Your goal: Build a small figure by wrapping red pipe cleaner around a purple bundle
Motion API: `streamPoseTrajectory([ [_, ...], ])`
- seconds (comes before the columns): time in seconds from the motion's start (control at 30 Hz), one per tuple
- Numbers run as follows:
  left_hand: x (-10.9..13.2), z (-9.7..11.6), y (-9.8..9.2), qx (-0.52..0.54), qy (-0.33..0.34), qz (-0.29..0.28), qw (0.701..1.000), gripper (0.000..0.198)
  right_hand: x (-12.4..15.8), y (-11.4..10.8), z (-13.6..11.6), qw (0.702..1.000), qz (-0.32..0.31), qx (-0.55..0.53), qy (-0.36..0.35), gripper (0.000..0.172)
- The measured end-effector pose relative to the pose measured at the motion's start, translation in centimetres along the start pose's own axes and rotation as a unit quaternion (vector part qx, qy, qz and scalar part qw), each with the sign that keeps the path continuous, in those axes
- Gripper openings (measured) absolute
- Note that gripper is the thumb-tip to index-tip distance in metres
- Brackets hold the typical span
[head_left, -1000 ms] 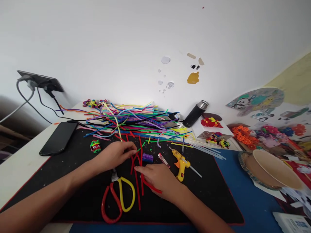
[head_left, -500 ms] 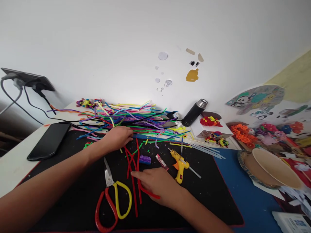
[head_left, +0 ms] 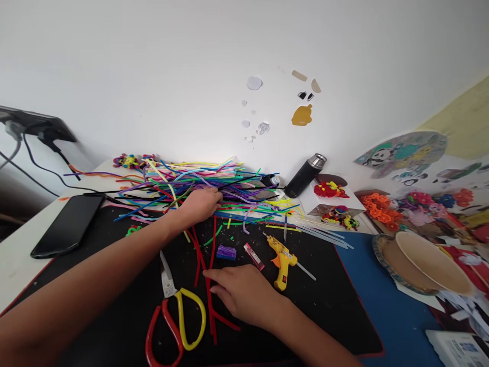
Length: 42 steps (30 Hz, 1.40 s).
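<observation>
My left hand (head_left: pixel 204 204) reaches over the front of a heaped pile of many-coloured pipe cleaners (head_left: pixel 229 171). Its fingers curl downward; what they pinch, if anything, is hidden. Several red pipe cleaners (head_left: pixel 210 306) lie crossing one another on the black mat. My right hand (head_left: pixel 244 295) rests to the right of them, open, with the index finger stretched out to the red stems and the thumb apart below. Left of the red stems lie scissors (head_left: pixel 168 288) with one red and one yellow handle, their blades slightly parted.
Right of centre lie a purple block (head_left: pixel 226 252), a pink lighter (head_left: pixel 254 256) and a yellow glue gun (head_left: pixel 283 262). A black flask (head_left: pixel 305 176) leans near the wall. A phone (head_left: pixel 69 224) lies at left; a bowl (head_left: pixel 435 262) stands at right.
My left hand has moved right and slightly away, over the pile. My right thumb has come apart from the index finger, and a red pipe cleaner that was against that hand now lies on the mat.
</observation>
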State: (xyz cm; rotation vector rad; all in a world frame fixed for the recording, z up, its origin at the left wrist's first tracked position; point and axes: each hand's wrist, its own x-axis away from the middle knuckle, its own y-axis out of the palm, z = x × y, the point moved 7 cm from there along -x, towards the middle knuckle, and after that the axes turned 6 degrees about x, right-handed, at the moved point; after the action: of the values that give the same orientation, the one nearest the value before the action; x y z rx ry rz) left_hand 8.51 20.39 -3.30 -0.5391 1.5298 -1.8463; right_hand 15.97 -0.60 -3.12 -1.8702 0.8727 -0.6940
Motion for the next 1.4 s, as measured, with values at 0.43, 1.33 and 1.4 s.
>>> streamPoseTrajectory([
  [0.43,-0.7,-1.1,-3.7,0.02,-0.055,0.055,0.997,0.026,0.2,0.6,0.2,0.997,0.052,-0.051,0.012,0.033],
  [1.33,0.0,1.5,-0.1,0.07,-0.006,0.017,0.997,0.023,1.0,1.5,1.4,0.977,0.143,-0.149,0.06,0.022],
  [1.4,0.1,1.6,-1.3,0.107,0.002,0.048,0.993,0.024,0.9,1.4,1.3,0.977,0.142,-0.148,0.06,0.021],
])
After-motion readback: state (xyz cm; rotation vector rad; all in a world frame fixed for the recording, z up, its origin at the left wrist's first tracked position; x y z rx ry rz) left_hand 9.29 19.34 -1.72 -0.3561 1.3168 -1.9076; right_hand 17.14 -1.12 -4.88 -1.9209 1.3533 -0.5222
